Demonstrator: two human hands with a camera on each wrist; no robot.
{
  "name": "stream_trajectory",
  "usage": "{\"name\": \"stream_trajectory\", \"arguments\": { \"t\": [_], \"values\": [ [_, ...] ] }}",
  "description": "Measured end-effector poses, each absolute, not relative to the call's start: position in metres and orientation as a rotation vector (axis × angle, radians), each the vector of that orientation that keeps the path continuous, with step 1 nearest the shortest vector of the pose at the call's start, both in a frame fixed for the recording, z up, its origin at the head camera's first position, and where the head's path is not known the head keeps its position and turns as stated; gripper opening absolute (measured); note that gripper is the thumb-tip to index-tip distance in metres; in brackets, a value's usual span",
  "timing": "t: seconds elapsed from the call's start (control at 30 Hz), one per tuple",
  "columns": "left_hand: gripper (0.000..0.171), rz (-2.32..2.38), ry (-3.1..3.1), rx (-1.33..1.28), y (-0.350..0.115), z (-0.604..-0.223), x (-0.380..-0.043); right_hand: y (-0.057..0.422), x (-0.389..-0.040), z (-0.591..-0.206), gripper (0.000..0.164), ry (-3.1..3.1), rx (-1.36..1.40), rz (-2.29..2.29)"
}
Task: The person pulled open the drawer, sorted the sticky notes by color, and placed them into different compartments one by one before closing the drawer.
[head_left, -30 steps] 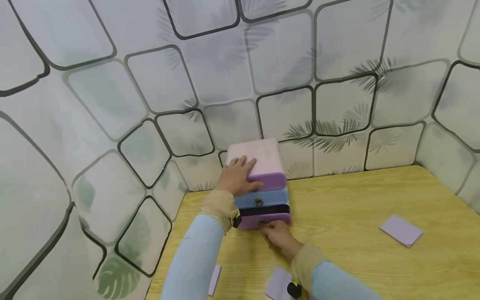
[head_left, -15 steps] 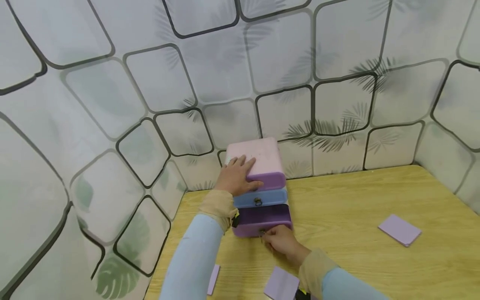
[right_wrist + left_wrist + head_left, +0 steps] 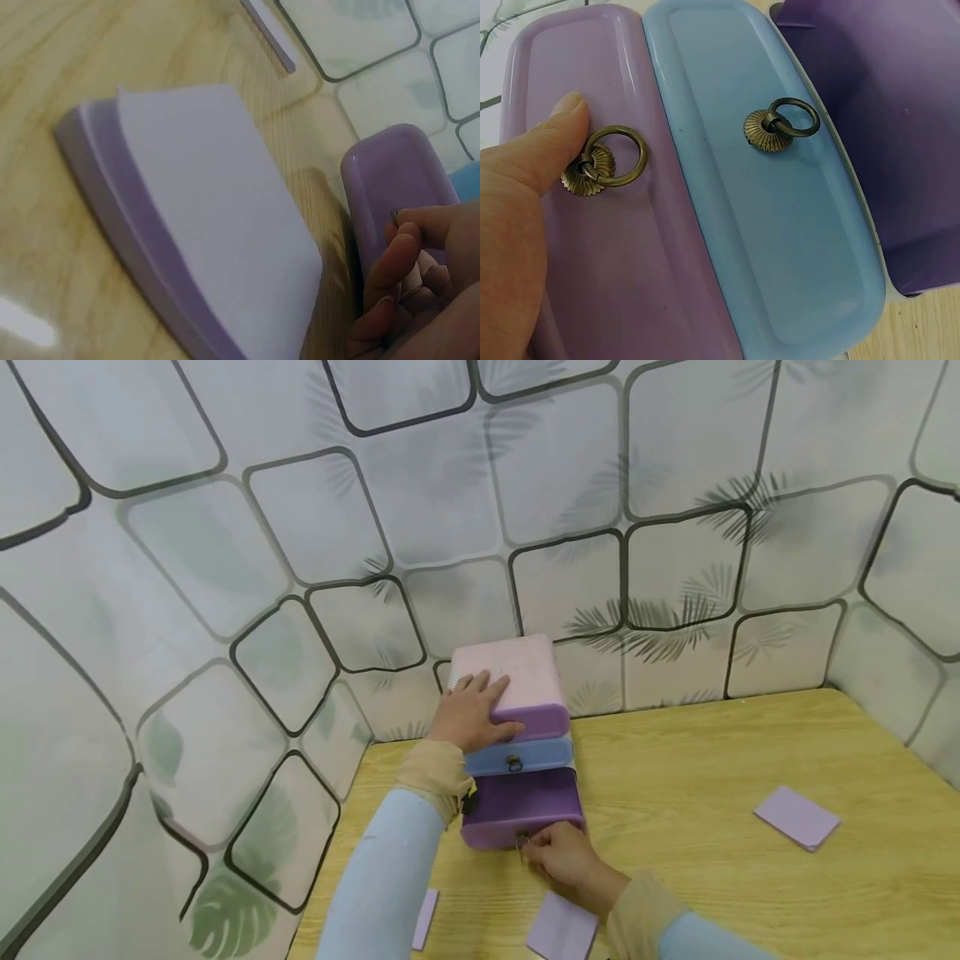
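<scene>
A small drawer cabinet (image 3: 510,670) with a pale pink top stands against the wall. Its top purple drawer (image 3: 630,247) and middle blue drawer (image 3: 765,225) are closed, each with a bronze ring pull. The bottom purple drawer (image 3: 525,802) is pulled out and looks bare inside. My left hand (image 3: 471,714) rests with spread fingers on the cabinet top, its thumb on the top drawer's front beside the ring. With thumb and forefinger, my right hand (image 3: 566,856) pinches the ring pull (image 3: 522,840) of the bottom drawer; the ring is mostly hidden in the right wrist view.
Stacks of lilac paper lie on the wooden table: one stack (image 3: 562,927) in front of the cabinet, one stack (image 3: 797,817) to the right, and a narrow one (image 3: 425,918) by the left sleeve. A patterned wall covering (image 3: 457,610) borders the table behind and at the sides.
The bottom drawer has slid out toward me with my right hand on its ring, uncovering its inside. My left hand has stayed on the cabinet top.
</scene>
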State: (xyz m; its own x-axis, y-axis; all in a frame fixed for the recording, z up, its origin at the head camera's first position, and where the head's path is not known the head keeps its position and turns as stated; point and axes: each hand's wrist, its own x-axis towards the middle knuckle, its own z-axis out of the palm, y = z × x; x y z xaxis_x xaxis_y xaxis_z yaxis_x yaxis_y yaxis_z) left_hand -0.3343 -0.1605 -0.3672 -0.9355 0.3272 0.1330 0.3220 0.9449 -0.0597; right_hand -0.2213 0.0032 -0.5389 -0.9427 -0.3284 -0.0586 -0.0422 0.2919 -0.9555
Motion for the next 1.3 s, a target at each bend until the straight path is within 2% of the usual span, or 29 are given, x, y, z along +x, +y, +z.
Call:
{"name": "stream_trajectory", "arguments": {
  "t": [0.23, 0.67, 1.3],
  "values": [
    [0.09, 0.04, -2.963, -0.5, -0.159, -0.365, -0.333, 0.006, -0.212, -0.534, 0.024, 2.237, -0.328, -1.738],
    [0.091, 0.055, -2.949, -0.509, -0.162, -0.37, -0.334, 0.009, -0.203, -0.531, 0.034, 2.387, -0.457, -1.616],
    [0.092, 0.066, -2.932, -0.512, -0.162, -0.371, -0.336, 0.007, -0.201, -0.535, 0.029, 2.329, -0.473, -1.68]
  ]
}}
